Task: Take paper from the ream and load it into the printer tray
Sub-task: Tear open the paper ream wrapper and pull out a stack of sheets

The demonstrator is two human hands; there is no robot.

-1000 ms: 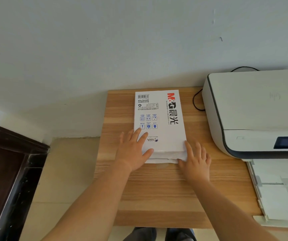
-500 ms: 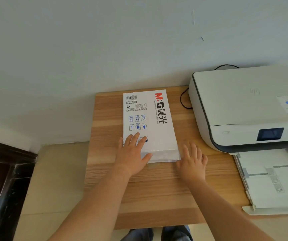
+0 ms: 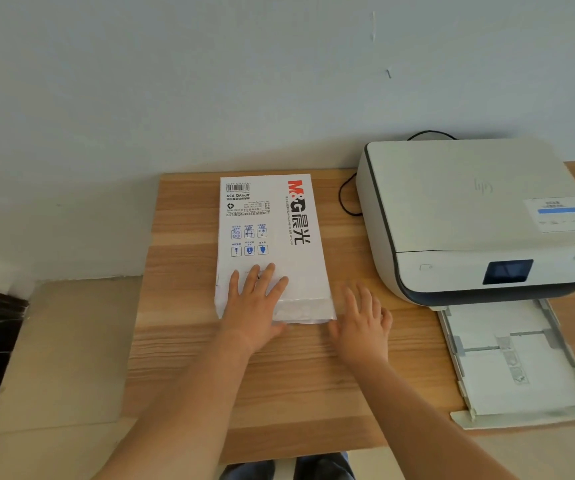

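Now the left hand point(image 3: 256, 311) lies flat on the near end of the ream point(image 3: 272, 244), with its fingers point(image 3: 262, 277) straight and spread on the white wrapper, so it presses and does not grasp. The ream rests on the wooden table point(image 3: 189, 358), and its printed part with the red logo and the barcode is beyond the fingertips, toward the wall. The right hand point(image 3: 362, 322) is just beside the near right corner of the ream, with the fingers extended and released; it seems to rest on the table, but the hand is a little blurred and I cannot tell whether it touches the wrapper. To the right of these fingers stands the white printer point(image 3: 469, 220), with a dark screen on its front. The printer tray point(image 3: 514, 362) is pulled out toward the person, well apart from both hands, and it looks white inside. A black cable point(image 3: 345, 199) lies on the table between the ream and the printer, beyond the right fingertips.
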